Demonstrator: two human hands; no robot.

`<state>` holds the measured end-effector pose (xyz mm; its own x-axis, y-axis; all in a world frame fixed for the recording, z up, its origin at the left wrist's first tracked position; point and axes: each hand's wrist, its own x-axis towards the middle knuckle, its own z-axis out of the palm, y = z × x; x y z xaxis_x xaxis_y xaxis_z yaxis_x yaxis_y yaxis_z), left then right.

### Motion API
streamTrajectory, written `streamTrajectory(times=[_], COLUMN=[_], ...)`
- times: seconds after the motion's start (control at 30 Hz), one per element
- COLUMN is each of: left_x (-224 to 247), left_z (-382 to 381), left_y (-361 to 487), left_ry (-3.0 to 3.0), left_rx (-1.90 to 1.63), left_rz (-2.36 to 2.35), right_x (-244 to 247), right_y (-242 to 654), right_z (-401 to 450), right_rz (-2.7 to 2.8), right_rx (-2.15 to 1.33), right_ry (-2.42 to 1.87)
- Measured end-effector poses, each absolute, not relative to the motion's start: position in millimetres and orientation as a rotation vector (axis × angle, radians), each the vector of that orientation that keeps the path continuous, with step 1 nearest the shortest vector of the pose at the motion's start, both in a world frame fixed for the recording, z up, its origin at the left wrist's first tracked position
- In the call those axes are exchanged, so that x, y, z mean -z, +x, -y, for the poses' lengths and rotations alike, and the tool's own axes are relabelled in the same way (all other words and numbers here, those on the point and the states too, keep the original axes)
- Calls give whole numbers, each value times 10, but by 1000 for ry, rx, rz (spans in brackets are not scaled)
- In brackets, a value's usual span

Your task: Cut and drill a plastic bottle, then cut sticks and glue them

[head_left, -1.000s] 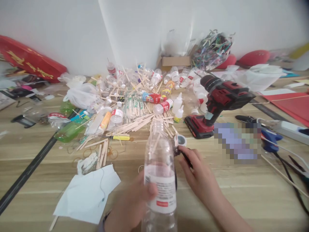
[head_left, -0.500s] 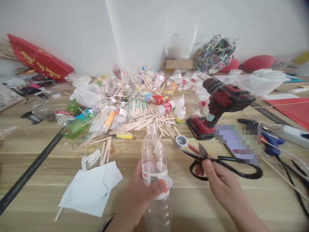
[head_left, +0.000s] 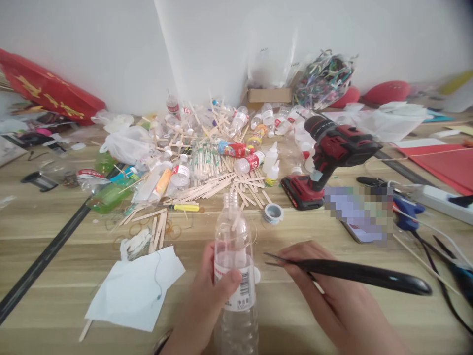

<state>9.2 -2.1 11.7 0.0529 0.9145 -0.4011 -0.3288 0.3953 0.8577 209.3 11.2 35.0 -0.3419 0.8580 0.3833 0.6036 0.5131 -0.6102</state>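
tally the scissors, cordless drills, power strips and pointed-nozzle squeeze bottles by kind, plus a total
Scissors: 1
Cordless drill: 1
Power strip: 1
Pointed-nozzle squeeze bottles: 2
Total: 5

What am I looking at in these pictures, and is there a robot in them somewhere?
There's no robot here, just a person's two bare hands. Every picture comes from one camera worn on the head, looking forward and down.

The left hand holds a clear plastic bottle upright. The right hand holds black-handled scissors, their tips pointing toward the bottle without touching it.

On the wooden table lie white paper and many wooden sticks, with more bottles behind them. A red and black drill stands to the right. One patch near it is pixelated, so I can't read it.
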Motion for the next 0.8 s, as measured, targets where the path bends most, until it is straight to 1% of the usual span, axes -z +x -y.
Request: streamTrajectory(times=[0.23,0.47,0.8], left_x=[-42,-123,-112], left_z=[14,4,21], left_y=[62,98,96], left_ry=[646,669,696], left_rx=[-1043,-1052,-1048], left_rz=[-1172,-1160,-1146], right_x=[-332,-316,-380], right_y=[2008,2023,1955], right_z=[-184,-166,-132], right_rz=[2190,2262,2202], right_rx=[-320,-174,-253], right_ry=[-1096,-1074,-1106])
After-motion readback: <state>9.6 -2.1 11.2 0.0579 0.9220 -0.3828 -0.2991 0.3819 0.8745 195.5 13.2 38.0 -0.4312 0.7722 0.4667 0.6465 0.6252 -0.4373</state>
